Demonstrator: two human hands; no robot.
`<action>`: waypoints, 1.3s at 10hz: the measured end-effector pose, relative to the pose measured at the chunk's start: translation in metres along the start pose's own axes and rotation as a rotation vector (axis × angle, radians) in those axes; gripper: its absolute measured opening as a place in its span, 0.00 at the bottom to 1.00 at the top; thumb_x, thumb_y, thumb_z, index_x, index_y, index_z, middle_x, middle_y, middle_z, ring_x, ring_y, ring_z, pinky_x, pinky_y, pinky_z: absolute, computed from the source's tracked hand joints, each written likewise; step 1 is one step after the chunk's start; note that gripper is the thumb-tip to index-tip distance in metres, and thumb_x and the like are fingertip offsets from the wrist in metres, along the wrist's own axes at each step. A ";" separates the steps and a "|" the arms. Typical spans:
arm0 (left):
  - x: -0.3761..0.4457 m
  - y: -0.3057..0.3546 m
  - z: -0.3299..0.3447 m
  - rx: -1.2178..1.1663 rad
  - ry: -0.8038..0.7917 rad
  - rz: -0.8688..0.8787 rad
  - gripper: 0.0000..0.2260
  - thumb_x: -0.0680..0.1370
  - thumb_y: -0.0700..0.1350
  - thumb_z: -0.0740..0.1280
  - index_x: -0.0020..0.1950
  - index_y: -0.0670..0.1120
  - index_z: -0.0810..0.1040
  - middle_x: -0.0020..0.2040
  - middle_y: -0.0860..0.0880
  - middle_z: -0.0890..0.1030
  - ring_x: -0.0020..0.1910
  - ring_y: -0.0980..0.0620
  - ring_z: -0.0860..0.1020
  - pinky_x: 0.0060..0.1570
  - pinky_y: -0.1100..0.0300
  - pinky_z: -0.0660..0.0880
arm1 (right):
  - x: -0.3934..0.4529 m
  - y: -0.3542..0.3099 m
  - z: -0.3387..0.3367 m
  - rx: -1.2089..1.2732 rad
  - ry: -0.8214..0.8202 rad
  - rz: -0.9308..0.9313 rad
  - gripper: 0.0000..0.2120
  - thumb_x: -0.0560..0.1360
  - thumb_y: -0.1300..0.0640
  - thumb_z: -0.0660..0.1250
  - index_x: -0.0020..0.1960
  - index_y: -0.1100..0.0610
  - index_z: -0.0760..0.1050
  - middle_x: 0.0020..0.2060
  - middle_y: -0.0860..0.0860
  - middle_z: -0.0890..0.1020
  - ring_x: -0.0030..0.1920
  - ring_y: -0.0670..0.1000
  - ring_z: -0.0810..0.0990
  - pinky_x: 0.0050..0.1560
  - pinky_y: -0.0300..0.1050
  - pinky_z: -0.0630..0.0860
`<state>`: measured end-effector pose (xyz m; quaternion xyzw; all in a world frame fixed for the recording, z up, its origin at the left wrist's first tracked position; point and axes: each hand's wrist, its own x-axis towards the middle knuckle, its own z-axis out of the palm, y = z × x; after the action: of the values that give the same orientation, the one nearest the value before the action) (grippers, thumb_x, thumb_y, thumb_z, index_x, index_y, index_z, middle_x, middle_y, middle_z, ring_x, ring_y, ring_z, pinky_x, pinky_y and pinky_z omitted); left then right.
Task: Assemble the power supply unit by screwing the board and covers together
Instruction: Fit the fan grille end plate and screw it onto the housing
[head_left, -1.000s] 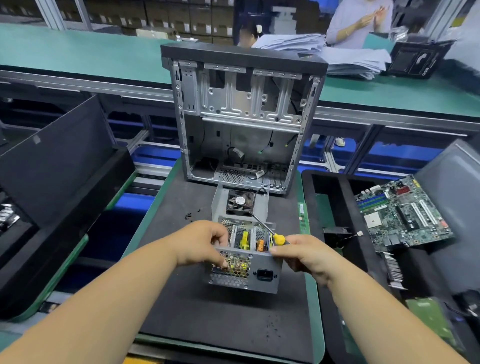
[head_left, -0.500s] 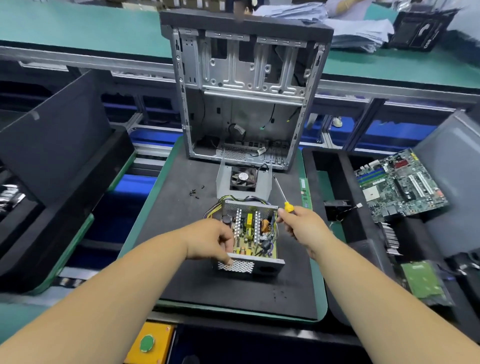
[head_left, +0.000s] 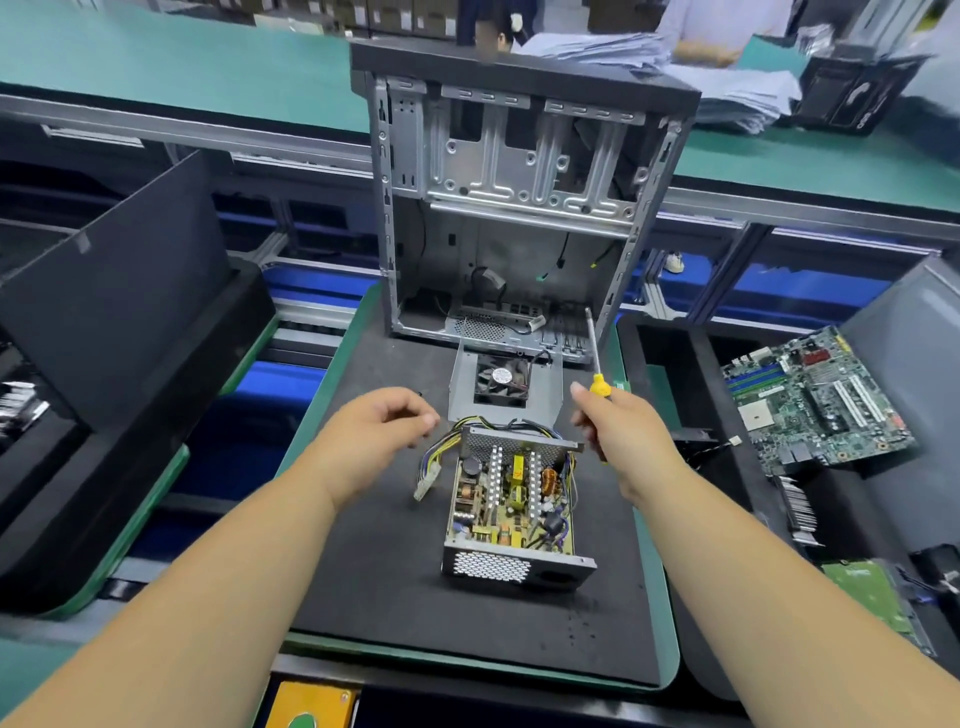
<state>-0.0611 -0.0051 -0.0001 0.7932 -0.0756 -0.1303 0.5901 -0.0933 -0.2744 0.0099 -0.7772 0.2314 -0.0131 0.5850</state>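
Note:
The open power supply (head_left: 511, 506) lies on the black mat (head_left: 374, 582), its circuit board exposed between two perforated metal end walls, with a cable bundle (head_left: 434, 457) spilling to its left. Behind it lies the grey cover with a fan (head_left: 501, 382). My left hand (head_left: 382, 426) hovers above the mat left of the unit, fingers loosely curled, holding nothing. My right hand (head_left: 621, 421) grips a yellow-handled screwdriver (head_left: 595, 358), its shaft pointing up and away, just right of the unit's far corner.
An empty computer case (head_left: 514, 192) stands upright at the mat's far end. A motherboard (head_left: 810, 400) lies in the black tray on the right. A black foam bin (head_left: 114, 332) sits to the left. Small screws (head_left: 579, 626) dot the mat's near right.
My left hand let go of the power supply and lifted away to the left. My right hand raised the screwdriver clear of the unit, which now rests flat on the mat.

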 end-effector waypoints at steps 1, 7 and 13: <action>0.014 -0.006 -0.013 -0.042 0.111 -0.043 0.04 0.77 0.42 0.69 0.43 0.48 0.83 0.41 0.53 0.82 0.41 0.56 0.78 0.49 0.61 0.74 | 0.015 -0.014 0.014 -0.063 -0.044 -0.003 0.15 0.80 0.47 0.63 0.42 0.55 0.80 0.31 0.49 0.76 0.32 0.49 0.73 0.33 0.43 0.70; 0.064 -0.032 -0.045 -0.046 0.107 -0.147 0.06 0.77 0.46 0.69 0.41 0.54 0.82 0.41 0.54 0.82 0.41 0.57 0.78 0.54 0.57 0.74 | 0.134 -0.028 0.104 -0.750 -0.081 0.278 0.15 0.77 0.66 0.60 0.63 0.59 0.74 0.35 0.53 0.66 0.45 0.57 0.70 0.37 0.43 0.69; 0.074 -0.009 -0.037 -0.063 0.080 -0.130 0.04 0.77 0.43 0.69 0.44 0.50 0.82 0.45 0.47 0.83 0.42 0.55 0.78 0.47 0.63 0.72 | 0.120 -0.052 0.081 -0.427 -0.031 0.046 0.08 0.78 0.61 0.68 0.42 0.57 0.70 0.34 0.55 0.77 0.34 0.54 0.75 0.34 0.42 0.72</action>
<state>0.0206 0.0112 -0.0077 0.7820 0.0040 -0.1389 0.6076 0.0557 -0.2357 0.0023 -0.8782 0.2374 0.0617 0.4106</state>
